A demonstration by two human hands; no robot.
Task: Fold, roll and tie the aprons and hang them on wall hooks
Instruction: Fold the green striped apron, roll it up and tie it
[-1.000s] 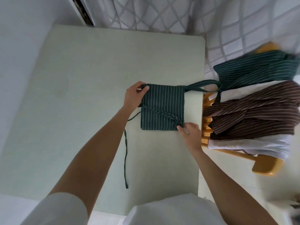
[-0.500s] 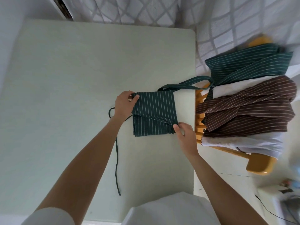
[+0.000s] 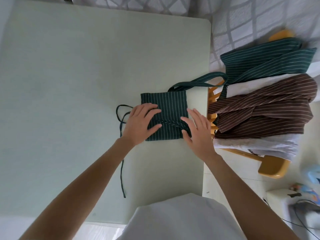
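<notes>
A dark green striped apron [image 3: 170, 108] lies folded into a small square on the pale green table [image 3: 72, 80], near its right edge. My left hand [image 3: 141, 123] lies flat on the square's left part with fingers spread. My right hand [image 3: 197, 130] presses flat on its right edge, fingers straight. The apron's neck loop [image 3: 199, 82] runs off to the right towards the chair. A thin waist tie [image 3: 122, 161] trails from the left side down the table towards me.
A wooden chair [image 3: 271, 168] to the right of the table holds a pile of aprons: green striped [image 3: 266, 61], brown striped [image 3: 265, 108] and white cloth [image 3: 256, 144]. A patterned curtain hangs behind. Cables and small items lie on the floor at lower right.
Both hands let go of the apron's corners and now lie flat on top of the folded square. The camera view has shifted lower and to the right.
</notes>
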